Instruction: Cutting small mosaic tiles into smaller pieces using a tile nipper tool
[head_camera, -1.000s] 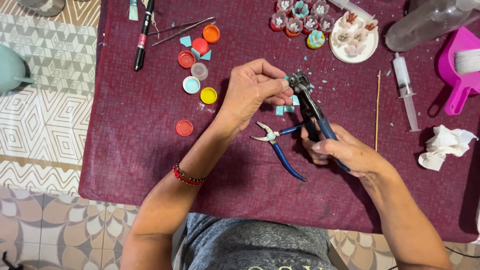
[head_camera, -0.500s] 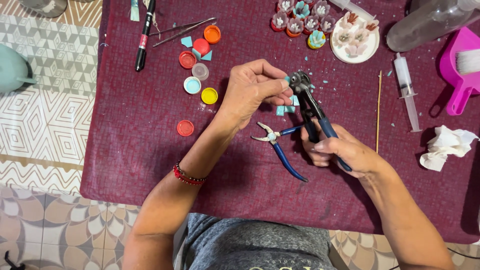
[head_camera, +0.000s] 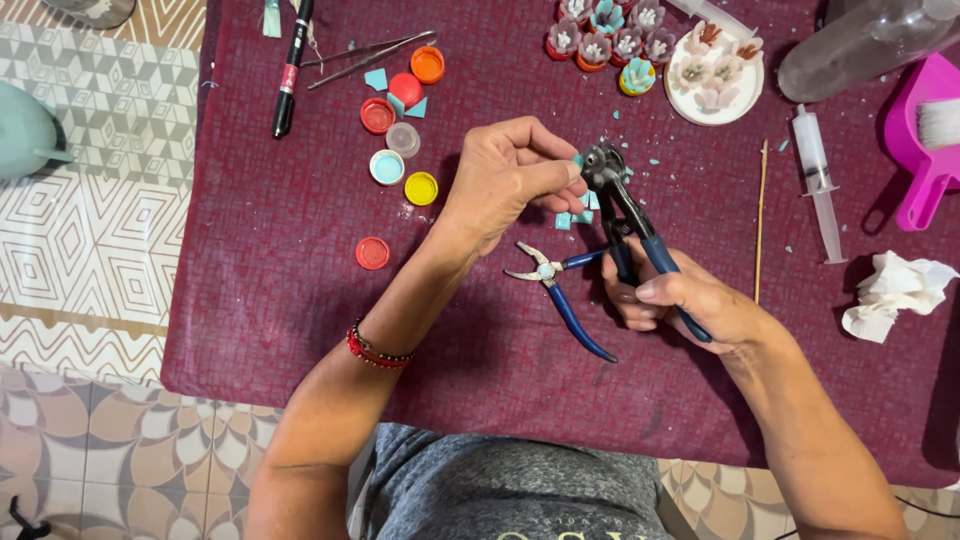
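My right hand (head_camera: 672, 298) grips the blue handles of a pair of nippers (head_camera: 622, 205), whose dark jaws point up and away from me. My left hand (head_camera: 505, 178) pinches a small teal piece (head_camera: 578, 160) right at those jaws. A second, smaller pair of blue-handled pliers (head_camera: 556, 285) lies open on the dark red mat (head_camera: 300, 300) just below my left hand. Small teal chips (head_camera: 572, 219) lie scattered under the nippers.
Several coloured bottle caps (head_camera: 400, 140) lie to the left, with tweezers (head_camera: 365, 55) and a black marker (head_camera: 290, 75) above. Decorated caps (head_camera: 600, 40), a white dish (head_camera: 715, 75), a syringe (head_camera: 818, 175), a wooden stick (head_camera: 761, 215), a pink dustpan (head_camera: 925, 150) and crumpled tissue (head_camera: 895, 290) sit right.
Both hands stay nearly in place; the nippers and the pinched piece shift only slightly.
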